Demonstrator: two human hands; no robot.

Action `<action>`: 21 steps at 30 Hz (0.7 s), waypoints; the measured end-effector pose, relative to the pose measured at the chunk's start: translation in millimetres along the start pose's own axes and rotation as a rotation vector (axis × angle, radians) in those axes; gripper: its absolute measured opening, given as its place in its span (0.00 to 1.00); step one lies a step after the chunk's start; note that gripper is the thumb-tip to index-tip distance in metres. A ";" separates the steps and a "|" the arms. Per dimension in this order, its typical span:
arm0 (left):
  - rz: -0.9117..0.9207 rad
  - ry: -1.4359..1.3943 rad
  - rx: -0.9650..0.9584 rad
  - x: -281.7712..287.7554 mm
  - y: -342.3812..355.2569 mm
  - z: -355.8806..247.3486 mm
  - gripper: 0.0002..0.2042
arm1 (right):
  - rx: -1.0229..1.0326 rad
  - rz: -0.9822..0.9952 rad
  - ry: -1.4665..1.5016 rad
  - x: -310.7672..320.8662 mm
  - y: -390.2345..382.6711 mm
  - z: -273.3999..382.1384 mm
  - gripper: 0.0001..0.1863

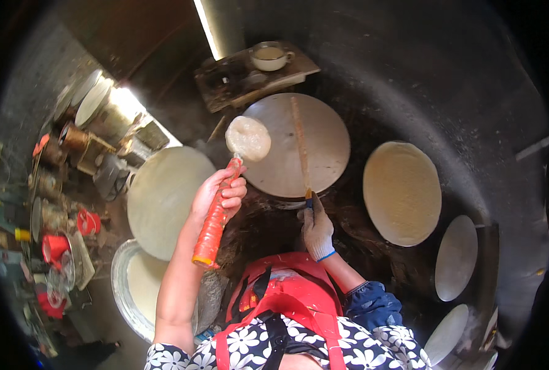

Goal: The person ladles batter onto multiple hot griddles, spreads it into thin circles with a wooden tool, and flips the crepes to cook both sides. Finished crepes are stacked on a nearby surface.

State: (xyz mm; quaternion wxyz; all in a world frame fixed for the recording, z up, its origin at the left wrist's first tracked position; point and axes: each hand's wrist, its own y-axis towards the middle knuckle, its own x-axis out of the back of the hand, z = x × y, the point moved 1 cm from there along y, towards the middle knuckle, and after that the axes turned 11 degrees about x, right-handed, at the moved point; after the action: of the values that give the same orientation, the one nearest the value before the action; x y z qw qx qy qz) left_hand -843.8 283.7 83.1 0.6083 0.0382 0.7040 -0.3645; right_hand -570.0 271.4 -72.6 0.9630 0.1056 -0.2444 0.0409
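Wrapped around the red-taped handle of a ladle (210,233), my bare left hand (230,192) holds it up at the near left of a round griddle (330,142). Pale, wet batter (248,138) covers the ladle's round head. My right hand (317,229), in a white knit glove, is closed on the dark grip of a long wooden spreader (301,145). The spreader's thin blade stretches away from me over the griddle, which looks bare and grey. Left of my left forearm stands a large tub (120,271) of creamy batter.
On the right, a second griddle carries a thin yellowish pancake (402,192). More round plates (456,258) line the right edge. A pale round disc (166,203) lies left of the ladle. Behind the griddle, a wooden board (225,86) bears a white mug (269,57). Red containers (88,222) clutter the far left.
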 end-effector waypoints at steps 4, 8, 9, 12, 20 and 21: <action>0.037 0.164 0.070 -32.6 104.2 10.9 0.13 | -0.034 -0.161 -0.098 52.9 25.8 -17.3 0.28; -0.229 0.465 -0.078 -60.1 198.1 34.9 0.09 | -0.230 -0.129 -0.004 82.2 36.3 -35.1 0.31; -0.266 0.475 -0.098 -62.0 215.9 40.3 0.09 | -0.243 -0.116 -0.001 86.3 39.3 -38.3 0.31; -0.340 0.534 -0.143 -49.6 262.5 41.6 0.13 | -0.190 -0.106 -0.013 90.6 43.2 -44.6 0.33; -0.534 0.939 -0.340 -29.6 293.8 36.7 0.21 | -0.340 0.187 -0.176 103.0 42.4 -62.3 0.37; -0.589 0.995 -0.373 -31.8 292.2 36.3 0.23 | -0.381 0.209 -0.165 106.8 46.8 -57.6 0.38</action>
State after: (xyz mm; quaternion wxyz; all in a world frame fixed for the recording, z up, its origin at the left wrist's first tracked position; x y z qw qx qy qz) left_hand -660.2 489.5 -24.9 0.0761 -0.0998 0.9369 -0.3264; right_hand -455.9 332.8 -62.2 0.9328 -0.1009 -0.3353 0.0848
